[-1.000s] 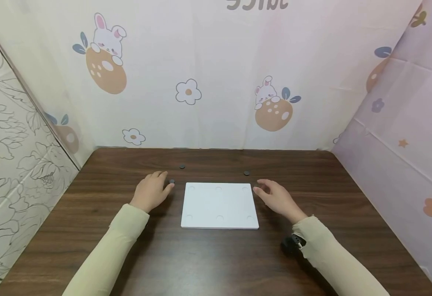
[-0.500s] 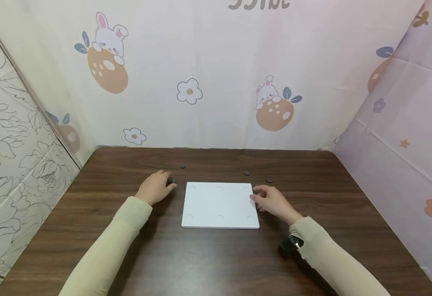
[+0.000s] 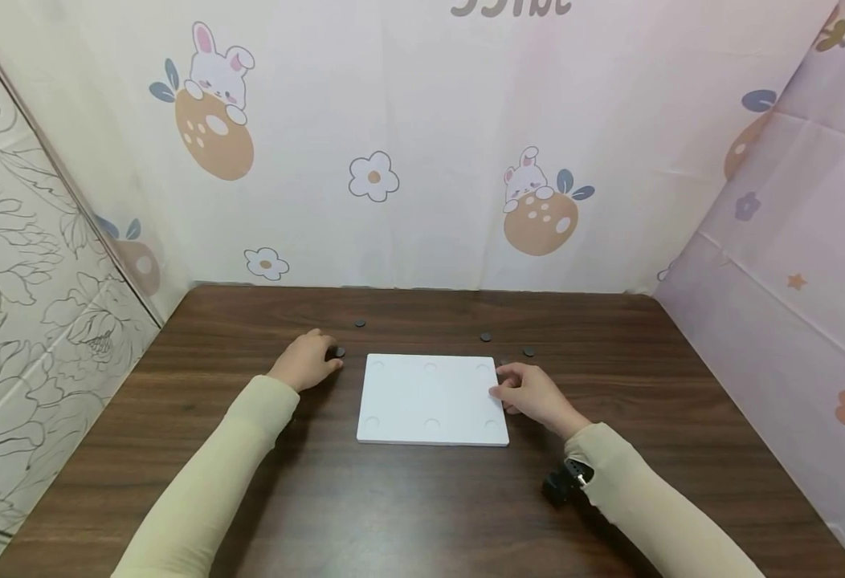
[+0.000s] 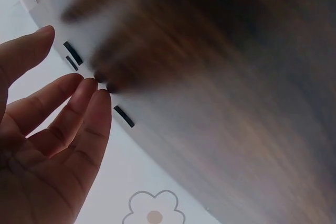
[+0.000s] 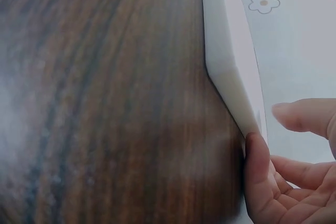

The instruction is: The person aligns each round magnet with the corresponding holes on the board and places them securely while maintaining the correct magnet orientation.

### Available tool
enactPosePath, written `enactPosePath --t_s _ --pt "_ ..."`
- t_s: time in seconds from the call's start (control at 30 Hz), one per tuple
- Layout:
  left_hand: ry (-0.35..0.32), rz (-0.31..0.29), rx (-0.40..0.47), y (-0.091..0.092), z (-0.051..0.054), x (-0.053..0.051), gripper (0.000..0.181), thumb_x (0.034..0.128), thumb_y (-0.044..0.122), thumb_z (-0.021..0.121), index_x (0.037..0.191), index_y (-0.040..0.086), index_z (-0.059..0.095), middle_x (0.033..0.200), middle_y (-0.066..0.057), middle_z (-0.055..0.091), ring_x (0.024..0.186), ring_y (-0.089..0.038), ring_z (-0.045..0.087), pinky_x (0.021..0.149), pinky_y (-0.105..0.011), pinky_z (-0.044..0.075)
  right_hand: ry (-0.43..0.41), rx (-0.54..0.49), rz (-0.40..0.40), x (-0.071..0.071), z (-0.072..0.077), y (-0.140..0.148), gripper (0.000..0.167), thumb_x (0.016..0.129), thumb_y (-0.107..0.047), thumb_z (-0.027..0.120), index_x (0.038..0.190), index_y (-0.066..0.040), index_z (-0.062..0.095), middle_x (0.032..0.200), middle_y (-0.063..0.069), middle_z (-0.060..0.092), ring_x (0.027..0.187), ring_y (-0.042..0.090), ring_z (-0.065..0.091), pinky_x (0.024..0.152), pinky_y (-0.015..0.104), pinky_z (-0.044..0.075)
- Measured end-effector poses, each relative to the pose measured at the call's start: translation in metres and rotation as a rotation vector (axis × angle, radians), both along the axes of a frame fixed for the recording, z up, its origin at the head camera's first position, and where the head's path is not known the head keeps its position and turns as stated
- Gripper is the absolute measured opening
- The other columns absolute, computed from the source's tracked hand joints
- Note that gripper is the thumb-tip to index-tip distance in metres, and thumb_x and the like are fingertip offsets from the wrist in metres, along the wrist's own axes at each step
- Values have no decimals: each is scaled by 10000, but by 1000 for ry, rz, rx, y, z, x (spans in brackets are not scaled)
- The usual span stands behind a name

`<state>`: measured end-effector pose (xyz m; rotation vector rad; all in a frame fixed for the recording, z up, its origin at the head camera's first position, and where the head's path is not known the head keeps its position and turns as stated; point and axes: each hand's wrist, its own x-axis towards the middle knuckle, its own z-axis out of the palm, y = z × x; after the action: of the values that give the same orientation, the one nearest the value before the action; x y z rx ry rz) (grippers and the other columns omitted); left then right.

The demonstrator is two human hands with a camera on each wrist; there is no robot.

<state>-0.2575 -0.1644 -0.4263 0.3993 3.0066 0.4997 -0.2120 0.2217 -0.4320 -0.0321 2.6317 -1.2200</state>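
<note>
a white rectangular board with round recesses [image 3: 459, 397] lies on the brown wood-grain counter [image 3: 408, 506], long axis running left to right between both hands. the right hand [image 3: 534, 393] is nearer, bent fingers touching the board's right edge without gripping, thumb apart; the left hand [image 3: 305, 361], relaxed and holding nothing, is just beside a small black disc [image 3: 340, 352].

Free lane: near strip of wood-grain table [image 3: 393, 514], btwn the sleeves [image 3: 206, 482]. White board [image 3: 433, 401] blocks ctr — R hand [image 3: 534, 397] at its right edge. Narrow gap left, btwn board & L hand [image 3: 305, 361]; small dark discs [image 3: 485, 337] dot far side, then backdrop [image 3: 430, 233].
</note>
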Motion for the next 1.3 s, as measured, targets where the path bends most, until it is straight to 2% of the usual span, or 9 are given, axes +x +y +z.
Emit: enactPosePath --t_s 0.4,0.87,1.13,1.3 --pt "20 5 1 3 -4 -12 250 920 168 681 1098 -5 707 1069 -165 649 967 -281 640 846 -417 535 0 11 6 1 1 -1 518 876 -129 713 1314 77 530 838 68 598 715 131 588 671 269 558" --pt "36 39 -18 6 -2 -16 207 920 172 683 1049 14 717 1019 -149 663 932 -285 648 809 -421 545 -10 13 18 -1 1 -2 526 865 -132 725 1311 71 531 824 62 591 711 136 576 663 261 551" --pt "43 34 -40 6 -3 -15 208 920 184 684 1042 18 713 1003 -139 655 900 -272 647 787 -420 550 -1 11 18 -2 -1 0 513 862 -125 726 1299 67 538 811 53 587 701 139 569 661 275 549" --pt "55 16 -49 5 -4 -14 181 919 197 685 971 26 716 951 -123 647 815 -232 623 728 -394 542 6 12 21 -3 -2 0 509 859 -123 731 1290 69 542 815 58 588 703 140 570 664 281 557"
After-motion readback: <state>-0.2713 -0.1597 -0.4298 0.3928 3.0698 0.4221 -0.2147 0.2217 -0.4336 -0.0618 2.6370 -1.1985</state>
